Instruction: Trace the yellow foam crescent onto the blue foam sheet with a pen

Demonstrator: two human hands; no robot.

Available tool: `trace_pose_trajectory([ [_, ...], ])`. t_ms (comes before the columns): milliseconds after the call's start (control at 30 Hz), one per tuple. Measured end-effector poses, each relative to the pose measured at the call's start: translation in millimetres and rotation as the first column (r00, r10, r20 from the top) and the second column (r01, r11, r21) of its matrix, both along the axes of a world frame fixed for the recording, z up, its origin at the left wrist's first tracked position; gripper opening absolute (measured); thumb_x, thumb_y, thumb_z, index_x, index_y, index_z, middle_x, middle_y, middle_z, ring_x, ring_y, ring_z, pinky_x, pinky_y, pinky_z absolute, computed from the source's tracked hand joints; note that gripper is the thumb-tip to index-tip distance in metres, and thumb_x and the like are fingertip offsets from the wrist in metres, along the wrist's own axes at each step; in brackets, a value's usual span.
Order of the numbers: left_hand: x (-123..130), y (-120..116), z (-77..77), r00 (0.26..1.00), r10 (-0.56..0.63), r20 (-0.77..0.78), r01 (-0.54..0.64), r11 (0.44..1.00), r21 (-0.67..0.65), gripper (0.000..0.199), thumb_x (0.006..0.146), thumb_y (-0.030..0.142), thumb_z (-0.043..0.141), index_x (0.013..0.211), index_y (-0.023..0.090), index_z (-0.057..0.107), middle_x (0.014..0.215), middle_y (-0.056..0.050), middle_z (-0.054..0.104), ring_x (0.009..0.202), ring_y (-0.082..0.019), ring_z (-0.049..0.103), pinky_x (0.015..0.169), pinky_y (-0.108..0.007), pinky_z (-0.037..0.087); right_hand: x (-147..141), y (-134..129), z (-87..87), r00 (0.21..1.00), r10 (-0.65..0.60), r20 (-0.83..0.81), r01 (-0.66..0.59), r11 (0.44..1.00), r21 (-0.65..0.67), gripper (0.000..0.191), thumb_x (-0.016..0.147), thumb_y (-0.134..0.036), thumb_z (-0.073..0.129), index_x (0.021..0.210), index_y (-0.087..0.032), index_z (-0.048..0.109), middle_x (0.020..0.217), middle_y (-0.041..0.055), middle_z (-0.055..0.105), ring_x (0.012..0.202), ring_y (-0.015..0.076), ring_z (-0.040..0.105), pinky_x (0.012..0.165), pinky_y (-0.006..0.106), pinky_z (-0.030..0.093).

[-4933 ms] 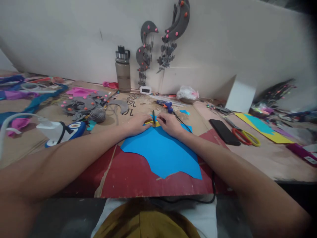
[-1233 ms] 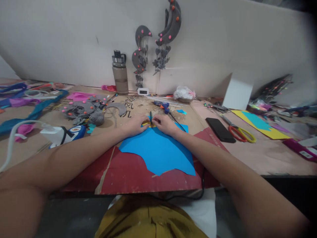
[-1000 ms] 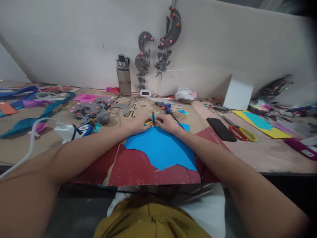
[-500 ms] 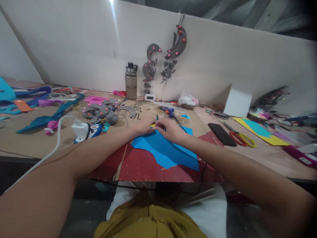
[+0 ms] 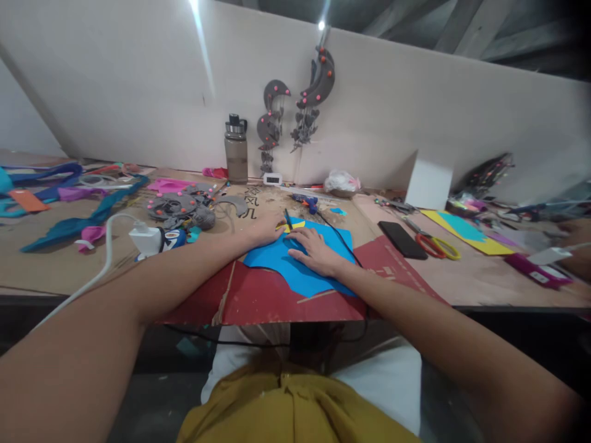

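A bright blue felt-like sheet [image 5: 302,282] lies over the red cardboard in front of me. My right hand [image 5: 314,251] rests flat on it, fingers spread and holding nothing. At the sheet's far left edge, my left hand [image 5: 270,229] has its fingers closed at a small yellow piece [image 5: 296,226]. A thin dark pen-like stick [image 5: 288,219] crosses the yellow piece close to the left fingertips; whether those fingers touch it is unclear. Beyond the hands lies a blue glue gun [image 5: 306,202], its black cord [image 5: 339,234] running over the sheet.
Left are a white plug [image 5: 146,239], grey felt pieces with pink dots [image 5: 178,206] and coloured scraps. A bottle [image 5: 236,151] stands at the wall. Right lie a black phone [image 5: 402,240], scissors [image 5: 431,245] and a yellow sheet [image 5: 496,247]. Another person's hand [image 5: 577,246] is at far right.
My right hand has gone from bunched fingers beside the left hand to lying spread on the blue sheet. More of the yellow piece and stick shows. The view has shifted slightly right.
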State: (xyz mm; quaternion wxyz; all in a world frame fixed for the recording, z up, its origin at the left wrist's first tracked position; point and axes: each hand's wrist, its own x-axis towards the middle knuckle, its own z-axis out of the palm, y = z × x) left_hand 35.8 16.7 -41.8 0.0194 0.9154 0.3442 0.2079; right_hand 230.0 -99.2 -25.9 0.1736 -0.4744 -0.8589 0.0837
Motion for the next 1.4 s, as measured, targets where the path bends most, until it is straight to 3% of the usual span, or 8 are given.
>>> trace_pose_trajectory([
  [167,-2.2,1.8,1.7,0.999,-0.002,-0.032,0.001,1.000,-0.028,0.035,0.097,0.037,0.061,0.127,0.018,0.059,0.128,-0.011,0.060,0.108,-0.023,0.063,0.091,-0.045,0.056,5.2,8.4,-5.2,0.986,0.075,-0.151,-0.066,0.996,0.065,0.036,0.098,-0.040,0.052,0.127,-0.021,0.061,0.134,0.0110,0.060,0.129,0.0285,0.048,0.109,0.049,0.035],
  [333,-0.1,-0.6,6.4,0.999,-0.018,-0.049,0.016,0.999,-0.040,0.038,0.096,0.037,0.062,0.127,0.016,0.058,0.127,-0.010,0.061,0.108,-0.024,0.063,0.090,-0.045,0.056,14.1,6.4,4.1,0.933,0.115,-0.341,-0.071,0.988,0.138,0.026,0.097,-0.033,0.050,0.116,-0.019,0.063,0.115,0.0079,0.065,0.095,0.0183,0.060,0.087,0.032,0.048],
  [500,0.6,-2.6,7.8,0.999,-0.003,-0.046,0.002,0.999,-0.035,0.033,0.097,0.036,0.060,0.124,0.016,0.060,0.124,-0.010,0.063,0.108,-0.024,0.063,0.093,-0.045,0.055,14.8,-9.0,11.9,0.923,0.214,-0.320,-0.146,0.964,0.224,0.026,0.099,-0.035,0.046,0.104,-0.019,0.065,0.105,0.0074,0.066,0.092,0.0182,0.059,0.089,0.033,0.046],
  [767,-0.4,-3.1,6.2,0.999,0.036,-0.003,-0.036,0.999,-0.017,0.028,0.093,0.036,0.052,0.109,0.018,0.066,0.117,-0.009,0.069,0.115,-0.026,0.059,0.105,-0.040,0.043,17.8,5.8,-2.2,0.947,0.291,-0.136,-0.275,0.953,0.129,0.022,0.096,-0.032,0.049,0.094,-0.019,0.066,0.100,0.0089,0.067,0.097,0.0219,0.058,0.093,0.037,0.045],
  [967,4.7,-16.6,27.9,0.999,-0.024,0.025,0.023,0.999,0.030,0.030,0.093,0.038,0.052,0.109,0.018,0.068,0.120,-0.009,0.069,0.119,-0.025,0.058,0.108,-0.040,0.041,20.2,5.9,-2.2,0.934,0.334,-0.128,-0.309,0.933,0.182,0.022,0.097,-0.031,0.049,0.095,-0.018,0.066,0.100,0.0105,0.067,0.099,0.0230,0.058,0.097,0.040,0.045],
  [1100,11.1,-42.1,48.9,0.997,-0.011,0.077,0.007,0.998,0.062,0.029,0.093,0.037,0.052,0.106,0.016,0.069,0.115,-0.011,0.071,0.114,-0.027,0.061,0.103,-0.042,0.044,24.3,6.7,1.6,0.929,0.339,-0.147,-0.306,0.929,0.206,0.026,0.099,-0.034,0.047,0.090,-0.018,0.065,0.094,0.0096,0.067,0.092,0.0212,0.060,0.089,0.036,0.047],
  [1300,18.0,-119.1,64.1,0.981,-0.140,0.135,0.129,0.988,0.088,0.027,0.096,0.038,0.051,0.103,0.021,0.071,0.105,-0.006,0.072,0.103,-0.022,0.064,0.095,-0.038,0.049,30.9,9.7,5.3,0.924,0.279,-0.263,-0.186,0.926,0.329,0.048,0.101,-0.055,0.035,0.082,-0.019,0.061,0.081,0.0070,0.064,0.080,0.0199,0.058,0.076,0.033,0.044],
  [1400,22.0,-129.3,67.6,0.971,-0.199,0.130,0.182,0.974,0.137,0.022,0.094,0.035,0.056,0.100,0.021,0.072,0.106,-0.007,0.071,0.105,-0.024,0.063,0.095,-0.039,0.049,31.1,10.4,4.4,0.922,0.275,-0.272,-0.172,0.921,0.348,0.052,0.099,-0.061,0.032,0.081,-0.020,0.058,0.078,0.0060,0.061,0.076,0.0195,0.056,0.073,0.032,0.043],
])
